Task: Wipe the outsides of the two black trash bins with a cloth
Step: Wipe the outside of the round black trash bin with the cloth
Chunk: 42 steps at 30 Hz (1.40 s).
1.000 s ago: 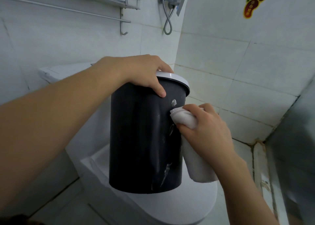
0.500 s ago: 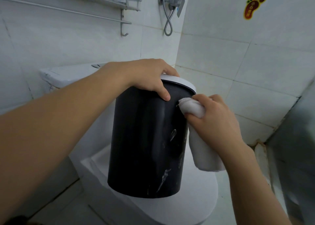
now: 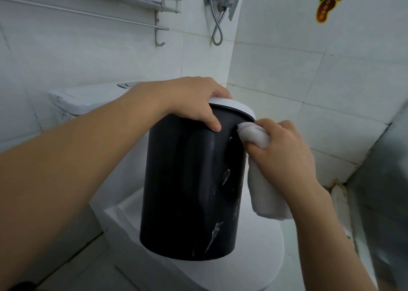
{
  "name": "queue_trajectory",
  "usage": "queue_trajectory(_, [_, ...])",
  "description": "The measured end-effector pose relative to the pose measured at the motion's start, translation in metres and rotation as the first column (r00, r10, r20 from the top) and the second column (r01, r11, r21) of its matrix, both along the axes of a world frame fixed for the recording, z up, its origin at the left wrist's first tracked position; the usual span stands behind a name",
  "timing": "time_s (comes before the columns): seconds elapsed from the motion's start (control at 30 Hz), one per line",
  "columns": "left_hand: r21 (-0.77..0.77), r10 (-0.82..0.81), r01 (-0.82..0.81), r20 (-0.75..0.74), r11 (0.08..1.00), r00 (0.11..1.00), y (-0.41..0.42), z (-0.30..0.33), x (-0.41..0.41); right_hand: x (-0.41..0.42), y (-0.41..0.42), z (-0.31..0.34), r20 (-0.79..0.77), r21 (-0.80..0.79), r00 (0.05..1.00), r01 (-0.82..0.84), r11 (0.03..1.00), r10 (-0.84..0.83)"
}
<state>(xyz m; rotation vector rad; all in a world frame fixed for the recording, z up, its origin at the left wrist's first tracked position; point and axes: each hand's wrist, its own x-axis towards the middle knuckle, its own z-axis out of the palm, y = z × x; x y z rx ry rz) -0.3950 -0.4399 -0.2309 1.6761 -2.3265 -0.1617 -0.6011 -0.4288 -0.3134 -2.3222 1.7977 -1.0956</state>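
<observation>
Black bin (image 3: 189,191) sits tilted on the closed toilet lid (image 3: 254,266). Left hand (image 3: 192,101) grips its white rim (image 3: 234,106), thumb down the side. Right hand (image 3: 280,149) clutches a bunched white cloth (image 3: 254,134), pressed against the bin wall just under the rim. Foot-shaped wall sticker (image 3: 329,6) has writing, unreadable.

The left arm is stretched forward from the lower left. The left hand (image 3: 189,102) is curled over the top rim of the bin (image 3: 189,191), thumb pressed on its side. The cloth (image 3: 254,134) is gripped by the right hand (image 3: 280,151).
</observation>
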Motion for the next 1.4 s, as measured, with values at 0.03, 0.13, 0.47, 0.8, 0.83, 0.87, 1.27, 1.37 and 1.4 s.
queue_trajectory(0.03, [-0.006,0.009,-0.009,0.012,1.000,1.000,0.000,0.000,-0.001,0.000,0.000,0.002,0.010,-0.004,1.000,-0.001,1.000,0.001])
queue_trajectory(0.13, [-0.023,0.026,-0.025,0.038,0.999,0.999,-0.001,0.000,-0.005,0.008,0.006,0.011,-0.004,-0.068,0.999,-0.050,0.996,0.050])
queue_trajectory(0.47, [0.050,0.028,-0.027,-0.013,0.998,1.000,-0.002,0.002,-0.001,0.018,0.019,-0.001,-0.243,-0.077,0.970,-0.048,0.996,0.028])
queue_trajectory(0.8, [0.065,-0.015,0.018,-0.052,0.998,0.999,-0.003,0.003,-0.005,0.018,-0.001,0.020,-0.195,-0.089,0.981,-0.031,0.996,0.013])
queue_trajectory(0.83, [0.066,-0.009,0.013,-0.056,0.998,0.998,-0.004,0.002,-0.004,0.018,0.000,0.019,-0.200,-0.079,0.980,-0.029,0.996,0.013])
queue_trajectory(0.87, [0.066,-0.002,0.006,-0.060,0.998,0.998,-0.005,0.002,-0.003,0.017,0.002,0.016,-0.206,-0.067,0.978,-0.029,0.997,0.014])
queue_trajectory(1.27, [0.044,0.021,-0.019,-0.028,0.999,0.999,-0.004,0.001,-0.009,0.019,0.010,0.014,-0.203,-0.073,0.979,-0.027,0.997,0.012])
queue_trajectory(1.37, [0.038,0.038,-0.037,-0.021,0.999,0.999,-0.005,0.001,-0.008,0.026,0.012,0.011,-0.264,-0.105,0.965,-0.023,0.994,-0.006])
queue_trajectory(1.4, [0.034,0.051,-0.051,-0.017,0.998,0.999,-0.006,0.001,-0.007,0.026,0.016,0.007,-0.290,-0.108,0.957,-0.026,0.994,-0.007])
